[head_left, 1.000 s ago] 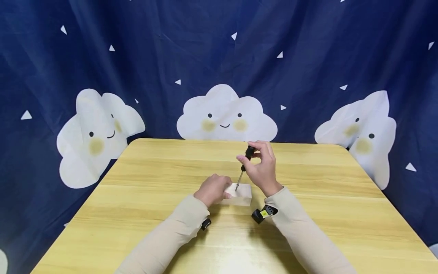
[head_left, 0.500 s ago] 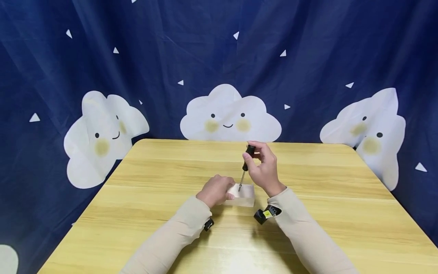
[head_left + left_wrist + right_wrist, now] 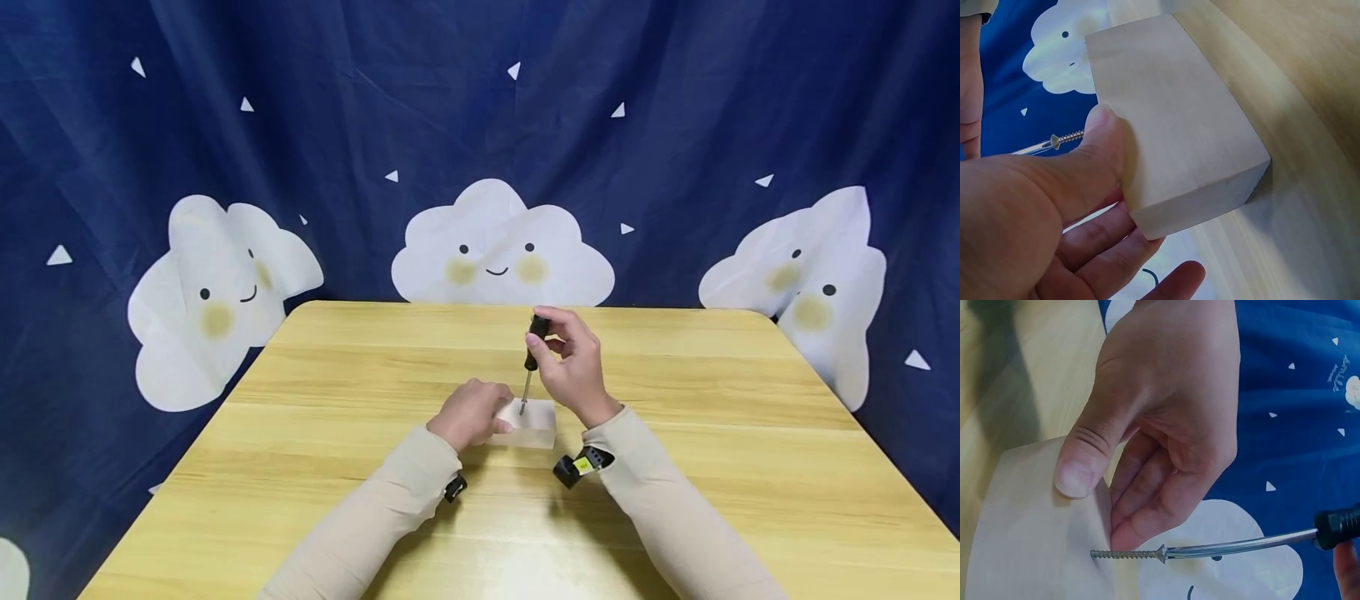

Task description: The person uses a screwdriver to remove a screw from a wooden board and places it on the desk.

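Note:
A pale wooden block [image 3: 534, 423] lies on the table. My left hand [image 3: 472, 414] grips the block's left end, with the thumb [image 3: 1105, 140] on its near side and the fingers behind. A screw [image 3: 1125, 554] stands on the block's top, most of its thread showing above the wood. The tip of a screwdriver [image 3: 528, 379] with a black handle [image 3: 1338, 526] meets the screw's head. My right hand [image 3: 576, 367] pinches the handle between thumb and fingers, above and right of the block. The screwdriver leans slightly to the right.
The light wood-grain table [image 3: 360, 367] ends at a rounded far edge. Behind it hangs a dark blue curtain [image 3: 337, 108] with white clouds and triangles. A black wrist camera [image 3: 567, 471] juts out below the right sleeve, near the block.
The screwdriver's handle has tilted slightly more upright, and the right fingers have shifted a little on it. The left hand keeps its grip on the block. The head view has shifted slightly.

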Action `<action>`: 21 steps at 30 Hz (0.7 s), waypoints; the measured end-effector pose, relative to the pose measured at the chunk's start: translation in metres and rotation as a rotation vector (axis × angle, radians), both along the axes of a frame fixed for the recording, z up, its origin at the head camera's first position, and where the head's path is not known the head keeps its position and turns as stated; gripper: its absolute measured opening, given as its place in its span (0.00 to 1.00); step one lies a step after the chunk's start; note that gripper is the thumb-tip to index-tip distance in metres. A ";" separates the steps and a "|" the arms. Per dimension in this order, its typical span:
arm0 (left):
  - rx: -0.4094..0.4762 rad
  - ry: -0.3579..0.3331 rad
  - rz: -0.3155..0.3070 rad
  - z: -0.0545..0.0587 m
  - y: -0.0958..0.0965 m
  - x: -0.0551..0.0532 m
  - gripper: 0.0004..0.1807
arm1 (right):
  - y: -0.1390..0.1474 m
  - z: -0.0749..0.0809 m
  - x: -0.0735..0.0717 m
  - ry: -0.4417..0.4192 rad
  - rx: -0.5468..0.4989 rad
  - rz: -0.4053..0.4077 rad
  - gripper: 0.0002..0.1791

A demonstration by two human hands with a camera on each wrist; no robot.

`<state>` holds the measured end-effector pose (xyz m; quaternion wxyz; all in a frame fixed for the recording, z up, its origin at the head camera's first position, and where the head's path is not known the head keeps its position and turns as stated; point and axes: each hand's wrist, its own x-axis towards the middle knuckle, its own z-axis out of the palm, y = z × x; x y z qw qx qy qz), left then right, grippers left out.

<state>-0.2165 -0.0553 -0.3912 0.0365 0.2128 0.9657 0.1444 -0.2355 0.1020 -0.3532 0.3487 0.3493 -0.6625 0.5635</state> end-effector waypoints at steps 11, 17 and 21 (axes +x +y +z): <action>-0.009 0.000 0.011 0.002 0.000 0.002 0.25 | -0.004 0.022 0.018 0.014 0.052 -0.065 0.17; -0.016 0.002 0.001 0.002 0.000 0.003 0.25 | -0.004 0.022 0.020 -0.010 0.059 -0.012 0.19; -0.016 0.001 0.001 0.001 0.001 0.003 0.23 | -0.005 0.021 0.021 -0.010 0.021 -0.064 0.24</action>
